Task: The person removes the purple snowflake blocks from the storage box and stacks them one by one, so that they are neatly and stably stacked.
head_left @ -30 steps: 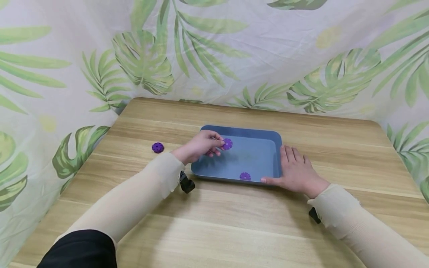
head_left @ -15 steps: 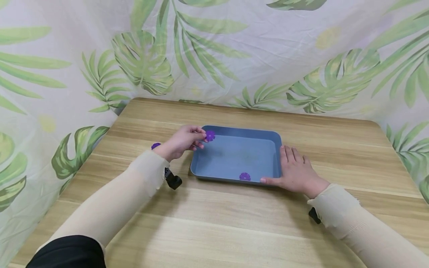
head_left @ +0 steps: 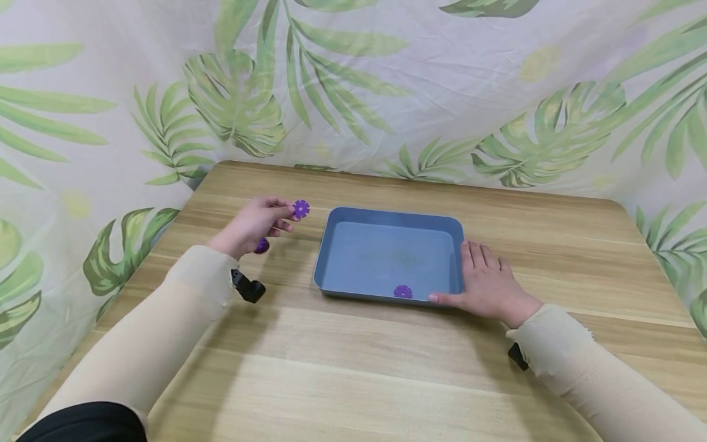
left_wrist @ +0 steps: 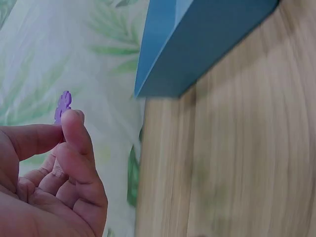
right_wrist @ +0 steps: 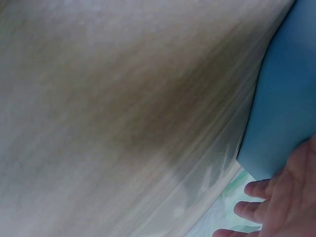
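Between thumb and index finger, my left hand [head_left: 255, 224] pinches a purple notched disc, a snowflake building disc [head_left: 301, 209], raised above the table left of the blue tray [head_left: 386, 245]. The left wrist view shows that disc [left_wrist: 62, 106] nearly edge-on at the fingertips. Partly hidden behind the left hand, a darker purple notched piece [head_left: 262, 246] lies on the table. A single purple disc [head_left: 403, 291] is inside the tray by its front wall. My right hand [head_left: 491, 282] rests with straight fingers on the tray's right front corner, thumb along the front rim.
The wood-grain table [head_left: 353, 368] carries the tray near its middle. Behind it hangs a leaf-patterned cloth [head_left: 342, 92]. A small black camera mount [head_left: 247, 286] sits under the left wrist, another [head_left: 518, 356] under the right.
My left hand has moved left with the pinched disc, from over the tray to beyond its left side. The right hand, the tray and the disc inside it have stayed in place.
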### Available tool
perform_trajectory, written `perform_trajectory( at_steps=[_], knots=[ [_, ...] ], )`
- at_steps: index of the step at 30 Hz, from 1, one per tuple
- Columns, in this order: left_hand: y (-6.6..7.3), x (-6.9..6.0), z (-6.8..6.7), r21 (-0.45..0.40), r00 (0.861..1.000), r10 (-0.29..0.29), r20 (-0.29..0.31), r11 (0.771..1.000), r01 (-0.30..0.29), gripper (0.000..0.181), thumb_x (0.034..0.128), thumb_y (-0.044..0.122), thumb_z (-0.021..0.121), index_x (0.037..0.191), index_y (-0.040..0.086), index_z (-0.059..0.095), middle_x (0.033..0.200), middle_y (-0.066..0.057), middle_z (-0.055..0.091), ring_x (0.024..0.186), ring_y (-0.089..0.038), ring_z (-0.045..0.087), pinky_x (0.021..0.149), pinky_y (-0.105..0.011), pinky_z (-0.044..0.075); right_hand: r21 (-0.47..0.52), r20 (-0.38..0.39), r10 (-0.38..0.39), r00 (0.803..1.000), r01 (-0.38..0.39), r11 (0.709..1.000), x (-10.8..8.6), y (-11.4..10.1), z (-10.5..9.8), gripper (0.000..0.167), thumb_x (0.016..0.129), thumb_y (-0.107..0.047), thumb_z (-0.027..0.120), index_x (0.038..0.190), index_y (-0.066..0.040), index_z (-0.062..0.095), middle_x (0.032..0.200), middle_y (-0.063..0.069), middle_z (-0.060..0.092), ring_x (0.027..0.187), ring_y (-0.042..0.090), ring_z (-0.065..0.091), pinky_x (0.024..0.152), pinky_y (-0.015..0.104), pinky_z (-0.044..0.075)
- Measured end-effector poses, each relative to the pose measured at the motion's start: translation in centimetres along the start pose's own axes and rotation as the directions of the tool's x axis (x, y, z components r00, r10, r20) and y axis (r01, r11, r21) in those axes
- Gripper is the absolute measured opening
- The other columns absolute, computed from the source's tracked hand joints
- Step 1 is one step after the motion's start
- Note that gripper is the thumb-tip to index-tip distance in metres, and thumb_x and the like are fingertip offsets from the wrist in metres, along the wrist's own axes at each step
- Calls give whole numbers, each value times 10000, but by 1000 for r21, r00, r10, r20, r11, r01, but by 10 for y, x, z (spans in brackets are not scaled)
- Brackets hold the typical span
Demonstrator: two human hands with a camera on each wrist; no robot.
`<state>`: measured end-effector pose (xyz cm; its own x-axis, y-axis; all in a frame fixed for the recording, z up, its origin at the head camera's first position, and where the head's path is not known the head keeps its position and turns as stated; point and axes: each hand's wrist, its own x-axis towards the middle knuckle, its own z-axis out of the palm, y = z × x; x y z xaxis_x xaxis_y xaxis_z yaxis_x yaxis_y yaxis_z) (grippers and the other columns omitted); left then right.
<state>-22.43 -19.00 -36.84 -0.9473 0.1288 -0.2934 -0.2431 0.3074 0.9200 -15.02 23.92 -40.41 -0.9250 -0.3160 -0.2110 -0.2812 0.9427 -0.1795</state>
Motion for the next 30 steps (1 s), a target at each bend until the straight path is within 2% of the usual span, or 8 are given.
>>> perform_trajectory(
  at_steps=[6,13,18,22,30],
  knots=[
    [-7,-5,-26,73,999,-5,-51,997,9,266,1102,154,495,1271,-50,522,964,27,659,765,-53,644,679,-224,506,4,2,4,1000,-4,1000,0,0,-1,1356,808,-873,563,1569,156,114,1629,363,155,1491,546,150,1132,747,142],
    [-23,-8,-48,108,997,-12,-72,994,20,264,1101,151,498,1269,-49,534,934,43,685,773,-72,656,669,-221,515,0,1,-1,1000,1,1000,-1,0,-1,1350,812,-869,563,1567,157,119,1627,363,165,1489,549,156,1128,751,149],
    [-33,-13,-60,153,996,-27,-88,987,40,277,1099,159,505,1248,-72,546,906,66,694,779,-73,662,659,-219,518,-2,1,-3,1000,3,1000,-1,-1,-1,1351,811,-874,557,1567,157,120,1627,363,164,1489,550,156,1126,752,153],
    [-40,-16,-67,163,995,-33,-97,986,49,319,1099,167,503,1291,-86,525,887,113,675,793,-59,666,673,-225,520,-1,0,-1,1000,1,1000,-1,0,0,1347,814,-868,560,1567,157,120,1627,362,165,1490,546,158,1128,749,152],
    [-53,-18,-80,154,992,-63,-113,985,80,358,1108,202,490,1331,-79,503,901,109,680,815,-59,665,712,-245,530,1,-7,1,1000,-1,1000,-1,-1,-1,1337,818,-858,570,1567,157,125,1626,363,170,1487,547,164,1127,750,153]
  ],
)
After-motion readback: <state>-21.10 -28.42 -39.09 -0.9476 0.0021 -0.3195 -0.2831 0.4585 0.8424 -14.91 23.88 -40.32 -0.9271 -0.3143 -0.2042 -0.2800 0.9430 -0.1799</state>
